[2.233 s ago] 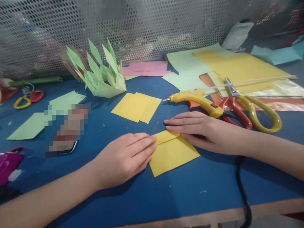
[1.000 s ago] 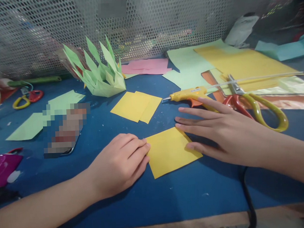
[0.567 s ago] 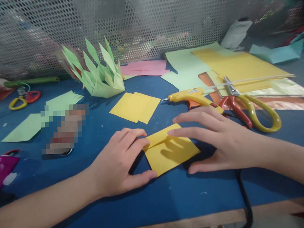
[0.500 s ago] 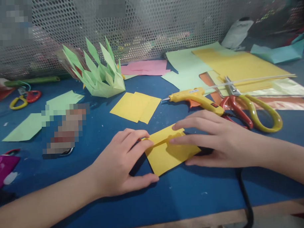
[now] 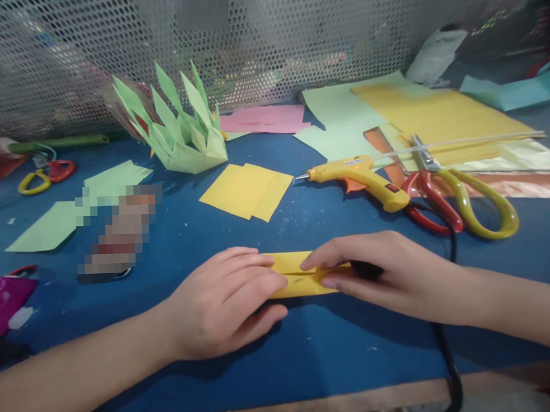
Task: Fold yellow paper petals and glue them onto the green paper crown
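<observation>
A sheet of yellow paper point(image 5: 289, 264), folded into a narrow band with its long edges turned in towards the middle, lies flat on the blue tabletop point(image 5: 335, 372). The fingers of my left hand point(image 5: 228, 298) rest outstretched over the band's left end, with the thumb apart, below the paper on the table. At the other end, my right hand point(image 5: 390, 274) has its thumb and forefinger closed on the folded edges. That end of the band is partly hidden under the fingers. Just beyond lie flat yellow paper squares point(image 5: 245, 192), overlapping.
A yellow glue gun point(image 5: 359, 176) and large scissors point(image 5: 459, 199) lie beyond my right hand; a black cord point(image 5: 446, 350) runs past its wrist. A green folded-paper piece point(image 5: 187, 143) stands at the back. Green paper pieces point(image 5: 50, 226) and small scissors point(image 5: 46, 175) lie left.
The near part of the yellow paper has been folded up, so the sheet is now a narrow band. My right hand has moved down and its fingers have closed in.
</observation>
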Demonstrator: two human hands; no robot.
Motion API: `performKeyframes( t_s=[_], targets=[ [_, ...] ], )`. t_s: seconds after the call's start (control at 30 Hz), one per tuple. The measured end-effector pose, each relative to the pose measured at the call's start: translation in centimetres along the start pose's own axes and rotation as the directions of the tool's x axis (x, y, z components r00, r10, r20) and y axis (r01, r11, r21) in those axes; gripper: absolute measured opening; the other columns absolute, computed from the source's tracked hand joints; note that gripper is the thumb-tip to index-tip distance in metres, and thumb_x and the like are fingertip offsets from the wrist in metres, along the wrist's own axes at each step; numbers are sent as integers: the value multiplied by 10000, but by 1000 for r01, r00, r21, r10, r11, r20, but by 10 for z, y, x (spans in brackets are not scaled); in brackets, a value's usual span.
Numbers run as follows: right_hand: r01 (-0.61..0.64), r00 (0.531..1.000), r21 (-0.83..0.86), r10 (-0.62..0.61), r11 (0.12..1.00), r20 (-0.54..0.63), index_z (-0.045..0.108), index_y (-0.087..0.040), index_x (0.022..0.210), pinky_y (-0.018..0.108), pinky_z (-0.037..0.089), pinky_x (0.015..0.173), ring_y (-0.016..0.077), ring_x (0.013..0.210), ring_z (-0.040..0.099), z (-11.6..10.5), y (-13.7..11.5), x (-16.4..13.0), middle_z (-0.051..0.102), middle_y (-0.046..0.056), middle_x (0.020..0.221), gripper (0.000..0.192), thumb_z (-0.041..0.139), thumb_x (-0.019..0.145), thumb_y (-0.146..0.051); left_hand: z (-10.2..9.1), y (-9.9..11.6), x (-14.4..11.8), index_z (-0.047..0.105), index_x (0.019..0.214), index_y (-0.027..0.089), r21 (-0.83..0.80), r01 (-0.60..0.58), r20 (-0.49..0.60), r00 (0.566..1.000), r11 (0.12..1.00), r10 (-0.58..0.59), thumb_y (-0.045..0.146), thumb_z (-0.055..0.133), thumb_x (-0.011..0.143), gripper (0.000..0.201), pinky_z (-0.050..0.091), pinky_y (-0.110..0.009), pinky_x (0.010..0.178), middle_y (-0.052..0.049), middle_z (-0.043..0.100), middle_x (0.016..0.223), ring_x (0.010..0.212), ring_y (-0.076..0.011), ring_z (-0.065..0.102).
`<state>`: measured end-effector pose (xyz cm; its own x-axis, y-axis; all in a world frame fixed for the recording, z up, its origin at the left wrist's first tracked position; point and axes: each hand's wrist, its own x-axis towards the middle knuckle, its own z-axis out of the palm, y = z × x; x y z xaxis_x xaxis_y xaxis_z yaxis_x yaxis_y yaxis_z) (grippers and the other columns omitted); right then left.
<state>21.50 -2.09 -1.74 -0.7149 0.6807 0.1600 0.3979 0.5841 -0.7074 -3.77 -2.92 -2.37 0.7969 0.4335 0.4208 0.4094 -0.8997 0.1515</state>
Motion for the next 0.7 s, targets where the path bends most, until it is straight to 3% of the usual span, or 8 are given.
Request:
performKeyframes(
  t_s=[0.1, 0.2, 0.7],
  targets=[
    [-6, 1000, -14, 6, 1000, 4, 603, -197, 993, 170, 488, 607, 86, 685, 627, 1, 0, 1, 680, 11, 841, 182, 474, 884, -129, 2, 0, -1, 591, 1052, 144, 25, -17, -46, 999, 1000, 19, 153, 508, 897, 177, 547, -294, 851, -77, 719, 995, 920, -157, 677],
    [62, 998, -48, -62, 997, 4, 624, -181, 984, 174, 483, 636, 84, 698, 607, 3, 1, 0, 640, 24, 810, 195, 459, 896, -124, 2, 0, 0, 641, 950, 132, 48, -35, -62, 997, 998, 37, 153, 559, 865, 119, 569, -293, 785, -98, 715, 992, 887, -178, 681],
    [66, 994, -182, -81, 981, -73, 677, -166, 974, 210, 480, 562, 96, 584, 562, 11, 3, -6, 569, 37, 744, 219, 470, 903, -163, 2, 3, -2, 669, 959, 118, 170, -99, -6, 995, 981, 101, 160, 616, 845, 133, 591, -301, 811, -57, 742, 945, 915, -193, 696]
  ],
)
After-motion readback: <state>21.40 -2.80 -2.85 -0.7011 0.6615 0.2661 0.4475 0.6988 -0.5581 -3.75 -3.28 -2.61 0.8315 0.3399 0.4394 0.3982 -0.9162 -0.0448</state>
